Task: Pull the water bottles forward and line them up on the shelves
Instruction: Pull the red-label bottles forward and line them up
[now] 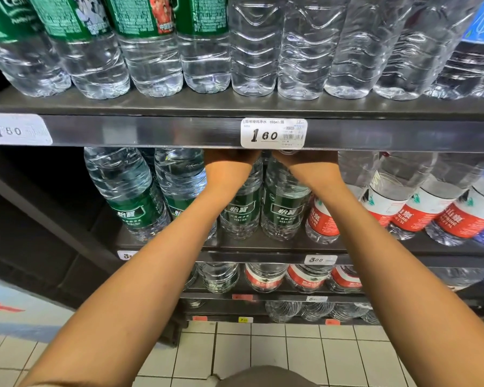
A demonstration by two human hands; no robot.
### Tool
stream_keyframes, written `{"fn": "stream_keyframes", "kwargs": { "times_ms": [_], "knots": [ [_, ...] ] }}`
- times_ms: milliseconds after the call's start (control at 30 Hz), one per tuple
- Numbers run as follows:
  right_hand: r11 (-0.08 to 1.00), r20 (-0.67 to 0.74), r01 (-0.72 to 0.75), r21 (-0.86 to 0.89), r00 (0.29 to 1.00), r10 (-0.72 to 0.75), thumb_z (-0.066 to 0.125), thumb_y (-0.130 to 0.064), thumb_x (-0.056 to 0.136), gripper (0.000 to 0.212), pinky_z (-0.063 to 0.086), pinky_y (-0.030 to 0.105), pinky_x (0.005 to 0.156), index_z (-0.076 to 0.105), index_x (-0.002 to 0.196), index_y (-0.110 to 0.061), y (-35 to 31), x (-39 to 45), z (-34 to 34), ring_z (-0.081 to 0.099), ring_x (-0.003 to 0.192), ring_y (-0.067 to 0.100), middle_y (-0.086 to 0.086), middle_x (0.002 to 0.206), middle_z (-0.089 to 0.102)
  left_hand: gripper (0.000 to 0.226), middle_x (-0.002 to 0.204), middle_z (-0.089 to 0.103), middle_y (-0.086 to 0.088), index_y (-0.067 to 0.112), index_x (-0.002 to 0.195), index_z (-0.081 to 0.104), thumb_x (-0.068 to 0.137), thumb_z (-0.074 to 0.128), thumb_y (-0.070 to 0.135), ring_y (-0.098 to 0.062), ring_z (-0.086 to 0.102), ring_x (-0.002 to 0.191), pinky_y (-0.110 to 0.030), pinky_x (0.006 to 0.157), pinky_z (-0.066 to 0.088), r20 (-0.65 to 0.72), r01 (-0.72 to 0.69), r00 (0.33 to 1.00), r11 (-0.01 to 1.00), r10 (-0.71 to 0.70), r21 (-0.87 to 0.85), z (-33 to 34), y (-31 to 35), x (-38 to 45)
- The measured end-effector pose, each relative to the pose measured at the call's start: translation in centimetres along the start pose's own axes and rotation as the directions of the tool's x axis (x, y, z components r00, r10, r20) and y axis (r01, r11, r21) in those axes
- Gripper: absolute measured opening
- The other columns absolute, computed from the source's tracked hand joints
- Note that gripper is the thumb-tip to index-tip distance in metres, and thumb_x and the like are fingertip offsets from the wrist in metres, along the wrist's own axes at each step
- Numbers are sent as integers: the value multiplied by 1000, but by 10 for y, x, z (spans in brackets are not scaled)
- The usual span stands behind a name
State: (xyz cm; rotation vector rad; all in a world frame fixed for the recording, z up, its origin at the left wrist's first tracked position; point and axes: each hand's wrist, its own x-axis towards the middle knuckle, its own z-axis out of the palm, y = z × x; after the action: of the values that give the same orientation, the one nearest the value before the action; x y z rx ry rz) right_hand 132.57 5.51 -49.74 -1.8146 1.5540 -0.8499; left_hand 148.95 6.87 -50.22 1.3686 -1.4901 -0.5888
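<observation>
Two large green-labelled water bottles stand side by side on the second shelf [263, 245]: one [239, 210] under my left arm, one [284, 208] under my right. My left hand [229, 159] reaches to the top of the left bottle and my right hand [305, 160] to the top of the right one. The upper shelf's front rail [151, 131] hides the fingers and the bottle caps, so the grip cannot be seen. Two more green-labelled bottles [129, 191] stand to the left.
Red-labelled bottles [419, 208] fill the second shelf to the right. The top shelf holds a row of smaller bottles [252, 51], with a price tag [273, 134] on its rail. Lower shelves carry more bottles [266, 277] above a white tiled floor [235, 353].
</observation>
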Motion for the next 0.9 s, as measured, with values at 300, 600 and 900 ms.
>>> {"fn": "stream_keyframes", "kwargs": {
  "times_ms": [300, 600, 900],
  "knots": [
    [997, 9, 72, 17, 997, -72, 59, -51, 91, 64, 13, 16, 107, 37, 147, -29, -9, -5, -5, 31, 140, 13, -7, 154, 36, 43, 134, 60, 5, 24, 132, 55, 92, 65, 38, -14, 51, 124, -8, 107, 23, -37, -10, 999, 985, 16, 170, -9, 7, -3],
    [991, -390, 85, -103, 913, -119, 69, -61, 77, 50, 53, 29, 69, 66, 86, -13, 5, -70, -22, 64, 80, 12, 1, 86, 68, 34, 68, 44, -1, 12, 69, 47, 84, 66, 34, -18, 38, 67, -38, 67, 44, -306, -75, 929, 918, 205, 389, -19, 16, -61],
    [994, -555, 77, 82, 832, -18, 71, -47, 84, 29, 57, 37, 81, 67, 103, -26, 84, -139, -86, 68, 90, 3, -14, 94, 72, 41, 110, 63, 3, 11, 122, 56, 87, 70, 27, -11, 59, 103, -19, 91, 43, 8, -323, 946, 944, 323, 66, 59, 70, -111]
  ]
}}
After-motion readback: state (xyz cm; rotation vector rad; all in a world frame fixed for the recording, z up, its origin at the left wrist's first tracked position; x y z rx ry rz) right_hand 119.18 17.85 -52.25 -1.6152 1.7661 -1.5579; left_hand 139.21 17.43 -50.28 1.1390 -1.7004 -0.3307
